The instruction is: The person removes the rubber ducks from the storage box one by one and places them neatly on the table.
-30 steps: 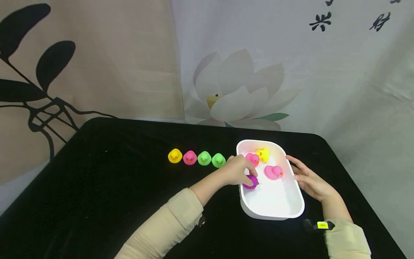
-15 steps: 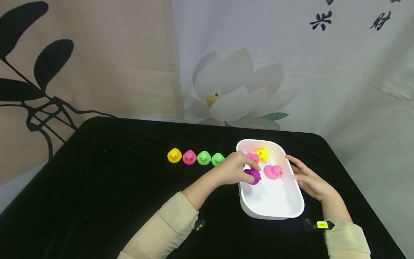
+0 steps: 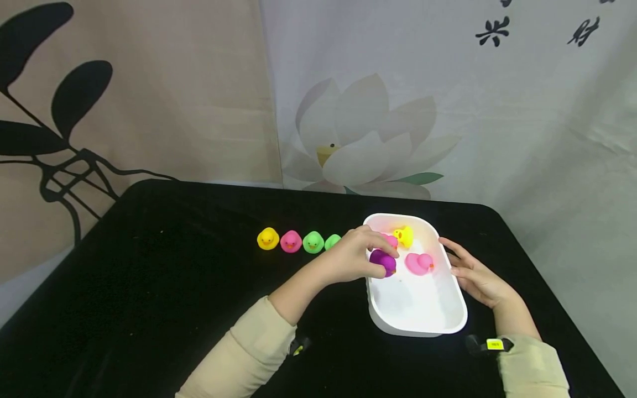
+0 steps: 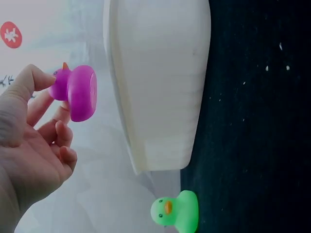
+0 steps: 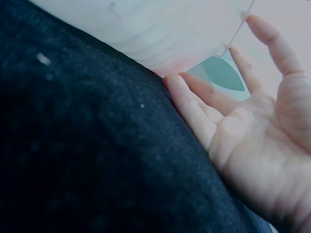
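Observation:
My left hand (image 3: 354, 257) pinches a purple rubber duck (image 3: 383, 262) between thumb and fingers over the left side of a white plastic bin (image 3: 418, 312). In the left wrist view the purple duck (image 4: 82, 94) is held up beside the bin's outer wall (image 4: 158, 87), clear of the rim. My right hand (image 3: 480, 279) touches the bin's right side with extended fingers; the right wrist view shows its fingertips against the wall and rim. Inside the bin lie a yellow duck (image 3: 404, 236), a light pink duck (image 3: 419, 264) and a deeper pink duck (image 3: 391, 240), partly hidden by my left hand.
Left of the bin, a row of rubber ducks stands on the black cloth (image 3: 174, 287): a yellow duck (image 3: 268, 239), a pink duck (image 3: 291, 241), a green duck (image 3: 313, 242) and another green duck (image 3: 332, 241), partly covered by my left arm. A printed curtain (image 3: 199, 94) hangs behind.
My left hand has lifted the purple duck from the bin's left part and moved it up, then slightly left toward the rim. My right hand has stayed at the bin's side.

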Demonstrator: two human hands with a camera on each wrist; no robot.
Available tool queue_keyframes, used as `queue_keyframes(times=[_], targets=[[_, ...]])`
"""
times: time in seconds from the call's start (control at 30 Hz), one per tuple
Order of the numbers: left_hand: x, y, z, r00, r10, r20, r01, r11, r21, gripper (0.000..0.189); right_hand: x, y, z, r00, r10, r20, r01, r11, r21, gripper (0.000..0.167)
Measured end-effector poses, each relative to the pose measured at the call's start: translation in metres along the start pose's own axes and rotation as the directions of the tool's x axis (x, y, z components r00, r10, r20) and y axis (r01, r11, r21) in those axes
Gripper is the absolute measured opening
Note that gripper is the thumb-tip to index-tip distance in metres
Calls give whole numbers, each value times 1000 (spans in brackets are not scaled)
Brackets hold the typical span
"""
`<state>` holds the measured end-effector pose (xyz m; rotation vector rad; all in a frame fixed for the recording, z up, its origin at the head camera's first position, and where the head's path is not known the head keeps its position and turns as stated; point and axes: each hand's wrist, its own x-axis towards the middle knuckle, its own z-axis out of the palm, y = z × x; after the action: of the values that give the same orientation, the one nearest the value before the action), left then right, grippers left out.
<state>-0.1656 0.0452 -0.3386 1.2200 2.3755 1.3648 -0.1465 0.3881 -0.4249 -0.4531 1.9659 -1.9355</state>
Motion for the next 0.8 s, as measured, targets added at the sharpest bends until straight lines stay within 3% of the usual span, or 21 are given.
queue_keyframes(times=[0.23, 0.47, 0.8], targets=[[-9, 2, -10, 1000, 8, 11, -8, 999, -50, 33, 1, 0, -1, 999, -13, 29, 12, 1000, 19, 63], [-20, 3, -22, 999, 53, 8, -53, 999, 9, 30, 1, -1, -1, 999, -18, 42, 17, 999, 29, 63], [-37, 2, -41, 999, 48, 19, -49, 998, 35, 27, 0, 0, -3, 997, -34, 73, 30, 998, 54, 62]])
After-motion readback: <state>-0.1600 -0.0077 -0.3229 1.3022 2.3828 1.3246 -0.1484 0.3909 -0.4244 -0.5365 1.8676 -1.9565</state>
